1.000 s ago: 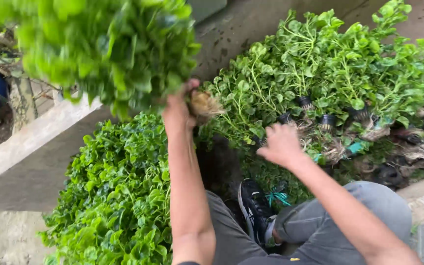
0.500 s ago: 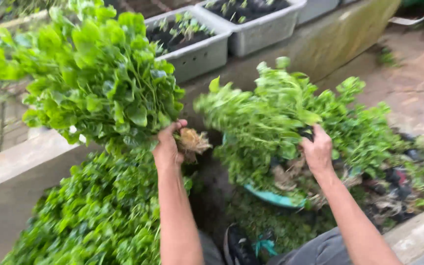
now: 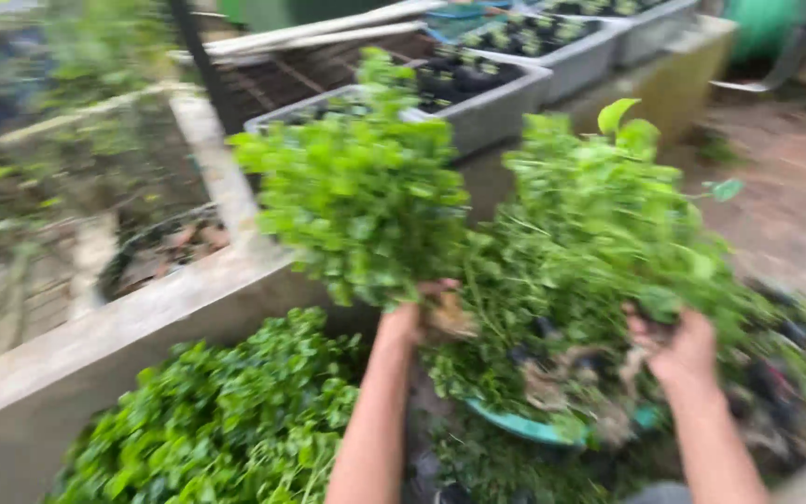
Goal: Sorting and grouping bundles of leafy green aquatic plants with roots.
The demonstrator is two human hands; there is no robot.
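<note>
Green, small-leaved seedlings fill nearly everything around our hands. Our left hand (image 3: 412,322) is closed around the root end of one seedling bunch (image 3: 356,201), holding it upright so the bushy crown stands above the fist and a pale, fibrous root clump (image 3: 450,317) pokes out just beside the thumb. Our right hand (image 3: 678,350) is curled into the base of a second, larger cluster (image 3: 599,243), fingers buried among tangled stems and dark, crumbly roots; how tightly it grips we cannot tell, since foliage and blur hide the fingertips.

Below that hand, a shallow teal basin (image 3: 524,427) shows only its rim under the cluster. Under our left forearm lies a dense heap of cut greenery (image 3: 226,420), glossy and tightly packed. Beyond both hands run a rough concrete ledge (image 3: 132,322) and grey rectangular planter tubs (image 3: 506,98) filled with dark soil.

We judge the risks to come mostly from the roots. The stems are thin and soft, so squeezing too hard at the neck could crush or snap them. The bunch is top-heavy, and a loose grip on the crumbly root ball might let plants slide out or shed their soil. Roots of the larger cluster look interwoven, so pulling it up sharply could tear them apart or tip the basin.
</note>
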